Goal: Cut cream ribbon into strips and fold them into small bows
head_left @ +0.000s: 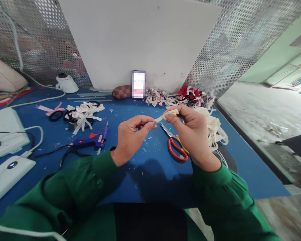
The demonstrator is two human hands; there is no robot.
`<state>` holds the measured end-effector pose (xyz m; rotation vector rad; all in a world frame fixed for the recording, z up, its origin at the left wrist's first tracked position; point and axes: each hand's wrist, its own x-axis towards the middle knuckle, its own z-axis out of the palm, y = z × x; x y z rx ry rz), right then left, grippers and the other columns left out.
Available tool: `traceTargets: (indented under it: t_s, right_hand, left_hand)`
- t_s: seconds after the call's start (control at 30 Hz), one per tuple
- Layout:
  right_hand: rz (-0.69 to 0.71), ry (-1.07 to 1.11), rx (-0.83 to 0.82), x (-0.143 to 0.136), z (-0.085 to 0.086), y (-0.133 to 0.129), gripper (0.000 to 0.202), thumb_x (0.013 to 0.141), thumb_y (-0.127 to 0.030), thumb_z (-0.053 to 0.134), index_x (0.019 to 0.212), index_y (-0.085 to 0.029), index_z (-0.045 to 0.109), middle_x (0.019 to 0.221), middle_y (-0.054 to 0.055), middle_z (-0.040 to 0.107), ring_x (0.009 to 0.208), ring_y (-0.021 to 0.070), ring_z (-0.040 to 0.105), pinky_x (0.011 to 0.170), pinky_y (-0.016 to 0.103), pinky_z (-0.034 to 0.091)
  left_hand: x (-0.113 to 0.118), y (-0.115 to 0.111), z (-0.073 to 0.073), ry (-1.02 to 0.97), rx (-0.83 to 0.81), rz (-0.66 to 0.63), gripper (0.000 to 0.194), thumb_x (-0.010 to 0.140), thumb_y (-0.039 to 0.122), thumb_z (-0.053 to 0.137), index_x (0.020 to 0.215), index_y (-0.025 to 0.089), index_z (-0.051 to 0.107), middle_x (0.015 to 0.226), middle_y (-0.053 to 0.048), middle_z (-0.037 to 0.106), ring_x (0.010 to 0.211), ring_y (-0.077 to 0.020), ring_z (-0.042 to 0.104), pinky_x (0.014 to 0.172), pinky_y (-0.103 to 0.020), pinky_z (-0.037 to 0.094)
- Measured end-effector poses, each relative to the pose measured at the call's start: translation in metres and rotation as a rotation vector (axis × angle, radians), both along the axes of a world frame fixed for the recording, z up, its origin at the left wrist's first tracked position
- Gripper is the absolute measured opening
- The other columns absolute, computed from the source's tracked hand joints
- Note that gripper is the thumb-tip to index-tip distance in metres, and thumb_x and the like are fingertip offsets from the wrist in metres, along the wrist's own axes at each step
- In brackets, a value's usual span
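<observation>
A cream ribbon [161,118] is stretched between my two hands above the blue table. My left hand [134,136] pinches its left end between thumb and fingertips. Gathered folds of the same ribbon sit in the pinch of my right hand [190,130]. Red-handled scissors [174,144] lie on the table below my right hand, partly over something with yellow handles. Right of that hand is a heap of loose cream ribbon [214,129]. Left of my left hand lies a blue glue gun [90,140].
White bows with black bands [82,113] lie at the left. A phone [139,85] leans beside a checkered case [121,92]; a pile of red bows [190,94] is at the back right. White devices [11,174] with cables line the blue table's [251,167] left side.
</observation>
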<state>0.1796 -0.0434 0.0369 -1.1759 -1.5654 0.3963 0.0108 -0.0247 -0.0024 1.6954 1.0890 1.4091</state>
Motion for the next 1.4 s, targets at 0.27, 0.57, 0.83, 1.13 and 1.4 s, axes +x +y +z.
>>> traceTargets:
  t_s: [0.27, 0.57, 0.83, 1.13, 1.4]
  right_hand:
    - [0.228, -0.064, -0.028, -0.004, -0.003, -0.003, 0.009, 0.092, -0.019, 0.065, 0.083, -0.019, 0.068, 0.08, 0.001, 0.069, 0.072, 0.0132, 0.062, 0.067, 0.027, 0.047]
    - [0.1, -0.115, 0.139, -0.013, -0.01, -0.002, 0.016, 0.095, -0.016, 0.061, 0.083, -0.023, 0.067, 0.085, 0.002, 0.072, 0.082, 0.0167, 0.066, 0.077, 0.031, 0.052]
    - [0.008, -0.151, 0.131, -0.012, -0.013, 0.0, 0.012, 0.094, -0.021, 0.062, 0.089, -0.025, 0.072, 0.09, 0.003, 0.074, 0.085, 0.019, 0.069, 0.077, 0.033, 0.054]
    - [0.144, -0.13, 0.01, -0.003, -0.008, 0.005, 0.017, 0.093, -0.018, 0.063, 0.078, -0.02, 0.069, 0.085, 0.002, 0.073, 0.08, 0.016, 0.067, 0.074, 0.029, 0.05]
    - [0.06, -0.029, -0.047, -0.007, -0.008, 0.003, 0.012, 0.09, -0.019, 0.062, 0.079, -0.02, 0.066, 0.079, 0.001, 0.07, 0.071, 0.0152, 0.062, 0.068, 0.029, 0.048]
  left_hand:
    - [0.002, 0.0, 0.005, -0.058, -0.022, 0.067, 0.01, 0.083, 0.024, 0.071, 0.075, 0.019, 0.073, 0.068, 0.002, 0.074, 0.06, -0.0108, 0.061, 0.059, -0.023, 0.048]
    - [0.004, -0.003, -0.003, -0.318, -0.15, -0.112, 0.011, 0.083, 0.031, 0.077, 0.085, 0.02, 0.078, 0.076, -0.001, 0.078, 0.071, -0.0147, 0.071, 0.07, -0.027, 0.058]
    - [0.001, -0.006, 0.0, -0.107, -0.018, -0.054, 0.011, 0.089, 0.029, 0.07, 0.09, 0.021, 0.077, 0.082, -0.002, 0.079, 0.074, -0.0172, 0.072, 0.072, -0.03, 0.057]
    - [-0.003, -0.001, 0.002, 0.064, 0.117, -0.062, 0.011, 0.089, 0.021, 0.067, 0.087, 0.022, 0.077, 0.081, -0.001, 0.078, 0.071, -0.0149, 0.067, 0.068, -0.027, 0.051]
    - [-0.004, -0.004, 0.011, -0.089, -0.026, -0.172, 0.035, 0.099, 0.04, 0.053, 0.081, 0.02, 0.075, 0.076, -0.003, 0.075, 0.071, -0.0153, 0.065, 0.067, -0.027, 0.051]
